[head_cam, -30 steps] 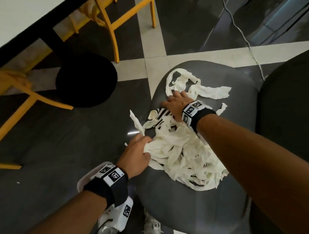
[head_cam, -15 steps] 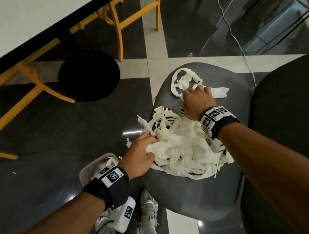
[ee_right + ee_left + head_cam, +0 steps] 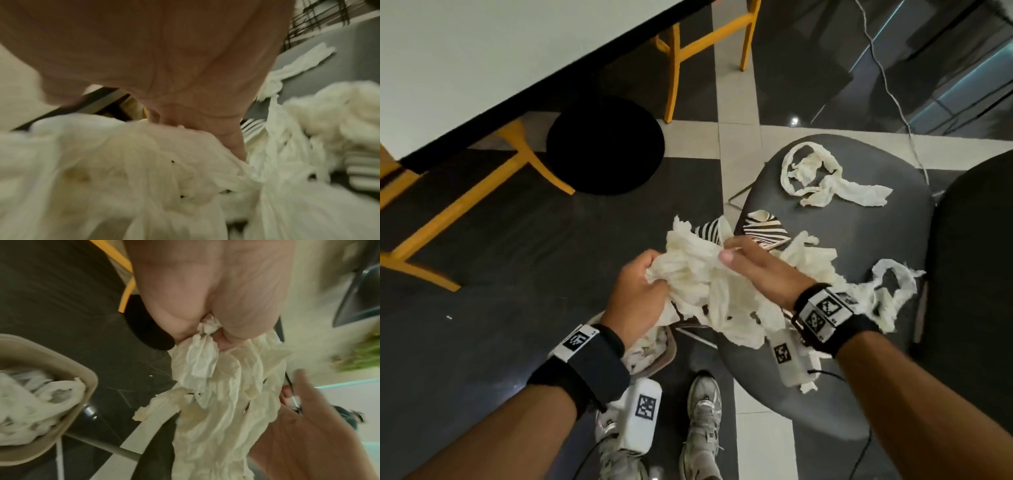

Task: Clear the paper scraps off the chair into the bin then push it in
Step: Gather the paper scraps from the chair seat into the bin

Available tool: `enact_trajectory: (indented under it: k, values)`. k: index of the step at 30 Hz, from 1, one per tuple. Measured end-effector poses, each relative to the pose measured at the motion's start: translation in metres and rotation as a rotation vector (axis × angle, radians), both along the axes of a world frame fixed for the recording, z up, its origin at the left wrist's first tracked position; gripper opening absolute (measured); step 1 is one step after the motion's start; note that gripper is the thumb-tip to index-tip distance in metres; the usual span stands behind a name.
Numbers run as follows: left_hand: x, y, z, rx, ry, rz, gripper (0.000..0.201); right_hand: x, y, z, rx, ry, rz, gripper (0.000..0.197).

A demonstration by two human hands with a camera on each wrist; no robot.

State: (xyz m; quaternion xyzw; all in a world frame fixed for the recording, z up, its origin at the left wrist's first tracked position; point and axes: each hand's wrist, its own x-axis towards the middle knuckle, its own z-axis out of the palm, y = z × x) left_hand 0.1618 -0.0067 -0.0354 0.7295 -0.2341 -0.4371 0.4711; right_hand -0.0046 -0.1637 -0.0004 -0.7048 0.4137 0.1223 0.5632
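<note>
A big wad of white paper scraps [image 3: 709,291] is lifted off the left edge of the grey chair seat [image 3: 859,240]. My left hand [image 3: 643,291] grips its left side, paper bunched in the fist [image 3: 207,327]. My right hand [image 3: 750,267] holds the right side, fingers wrapped over the wad [image 3: 144,162]. A beige bin [image 3: 68,410] with a white liner sits on the floor just below the left hand; the head view shows only its rim [image 3: 671,353]. A looped strip [image 3: 822,178] and a trailing strip [image 3: 893,291] still lie on the seat, with striped paper [image 3: 763,226].
A white table [image 3: 482,68] with a black round base [image 3: 606,144] stands at upper left, among yellow chair legs [image 3: 482,192]. A dark seat back [image 3: 976,274] rises at the right. My shoes [image 3: 702,421] stand beside the chair. A cable [image 3: 887,85] runs across the floor.
Both hands gathered the spread pile into one wad and raised it off the seat, moving it left toward the bin. The right hand left the far strip behind.
</note>
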Motion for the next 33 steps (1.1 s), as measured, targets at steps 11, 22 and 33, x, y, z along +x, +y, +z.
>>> enact_trajectory:
  k: [11,22,33]
  values:
    - [0.062,0.102,-0.117,0.332,0.074,0.146,0.014,0.119,0.155,-0.136,-0.166,-0.014,0.129,0.028]
    - [0.063,0.155,-0.251,0.467,0.056,-0.203,0.052,0.136,0.211,-0.307,-0.140,0.317,0.226,0.059]
    - [0.047,0.128,-0.301,0.665,-0.181,-0.547,0.055,0.090,0.175,-0.302,-0.621,0.501,0.498,0.053]
